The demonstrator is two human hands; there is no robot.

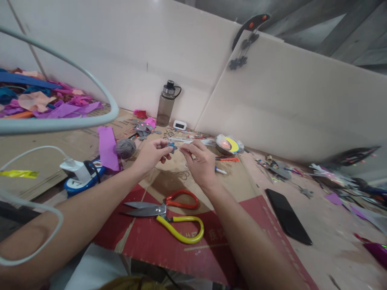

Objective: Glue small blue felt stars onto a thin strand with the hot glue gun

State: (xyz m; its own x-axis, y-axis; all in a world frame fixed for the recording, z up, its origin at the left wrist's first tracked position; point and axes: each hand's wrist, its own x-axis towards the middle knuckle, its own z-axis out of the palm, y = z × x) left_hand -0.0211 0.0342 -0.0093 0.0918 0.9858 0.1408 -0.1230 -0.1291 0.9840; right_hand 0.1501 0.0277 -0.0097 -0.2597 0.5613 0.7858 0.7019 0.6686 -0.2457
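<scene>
Between the thumb and fingers of my left hand (157, 152) is a small blue-grey flower-shaped piece (172, 147). My right hand (199, 161) is just right of it, thumb and fingertips pinched together; whatever they hold is too small to make out. Below both hands, scissors (163, 210) with one red and one yellow handle lie partly spread on the cardboard (236, 189). A ball of grey yarn (125, 148) sits left of my left hand. Loose grey yarn (183, 175) lies under the hands, and a blue-handled tool (220, 170) is partly hidden behind my right hand.
A water bottle (165, 105) and a small digital clock (179, 125) stand near the wall. To the right are a bowl (222, 150) and a black phone (288, 215). A power strip (81, 179) with a plugged-in charger and a pale curved tube (102, 88) are on the left.
</scene>
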